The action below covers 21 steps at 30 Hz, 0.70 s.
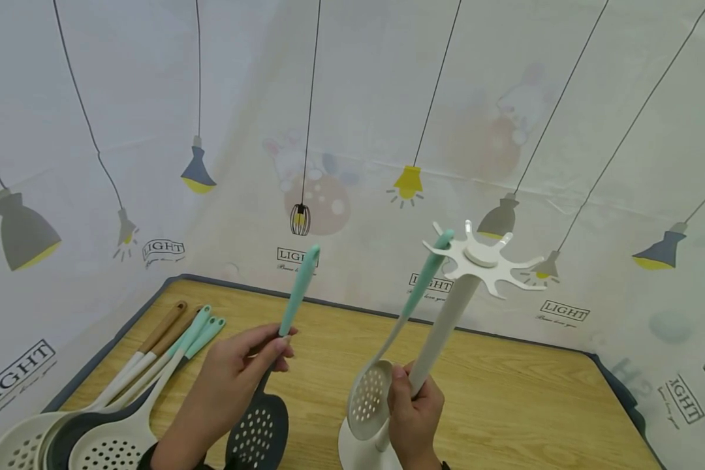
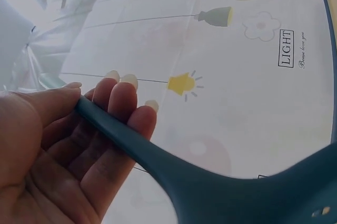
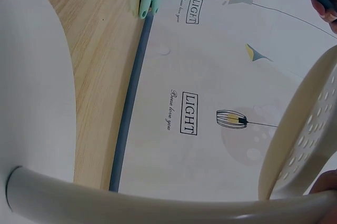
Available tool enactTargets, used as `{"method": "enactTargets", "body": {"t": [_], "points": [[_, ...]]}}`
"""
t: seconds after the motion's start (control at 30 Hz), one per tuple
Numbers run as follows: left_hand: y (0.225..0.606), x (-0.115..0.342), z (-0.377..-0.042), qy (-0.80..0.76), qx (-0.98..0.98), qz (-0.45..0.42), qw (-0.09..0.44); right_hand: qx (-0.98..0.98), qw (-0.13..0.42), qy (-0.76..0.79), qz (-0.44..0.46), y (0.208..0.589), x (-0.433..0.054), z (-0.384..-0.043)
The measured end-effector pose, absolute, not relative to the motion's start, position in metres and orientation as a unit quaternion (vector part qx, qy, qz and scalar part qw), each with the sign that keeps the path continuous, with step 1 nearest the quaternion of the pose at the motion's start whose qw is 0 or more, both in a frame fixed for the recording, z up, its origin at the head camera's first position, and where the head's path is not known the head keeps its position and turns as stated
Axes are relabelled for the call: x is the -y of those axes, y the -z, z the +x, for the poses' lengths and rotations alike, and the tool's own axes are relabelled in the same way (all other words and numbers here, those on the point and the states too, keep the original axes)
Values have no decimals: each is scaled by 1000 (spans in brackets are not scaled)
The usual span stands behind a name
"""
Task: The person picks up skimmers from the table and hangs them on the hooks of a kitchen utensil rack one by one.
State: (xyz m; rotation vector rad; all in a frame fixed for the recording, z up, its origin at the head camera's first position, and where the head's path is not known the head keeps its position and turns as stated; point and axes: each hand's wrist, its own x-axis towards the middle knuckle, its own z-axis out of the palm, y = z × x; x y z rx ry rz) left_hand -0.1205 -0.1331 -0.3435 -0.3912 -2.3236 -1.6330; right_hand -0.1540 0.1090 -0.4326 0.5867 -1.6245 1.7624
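Observation:
Between thumb and fingers, my left hand pinches a dark grey skimmer where its mint handle meets the dark neck. The skimmer's perforated head hangs down; in the left wrist view its dark neck crosses the fingers. My right hand grips the pole of a white utensil stand, which is tilted, with a hooked ring on top and a round base below. From one hook hangs a cream slotted spoon with a mint handle, its head beside the right hand.
Several utensils, including a cream skimmer, lie piled at the table's left, their brown handles and mint handles pointing away. The wooden table has a dark edge and meets a white backdrop printed with lamps.

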Motion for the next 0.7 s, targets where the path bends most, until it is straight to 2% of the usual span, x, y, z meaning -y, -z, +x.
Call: {"method": "enactTargets", "body": {"t": [0.2, 0.5, 0.7], "points": [[343, 131, -118, 572, 788, -160, 160, 597, 338, -681, 255, 436, -110, -157], [342, 129, -117, 579, 779, -170, 171, 638, 317, -676, 190, 431, -109, -152], [343, 127, -117, 580, 773, -179, 186, 634, 325, -674, 194, 430, -108, -151]]}}
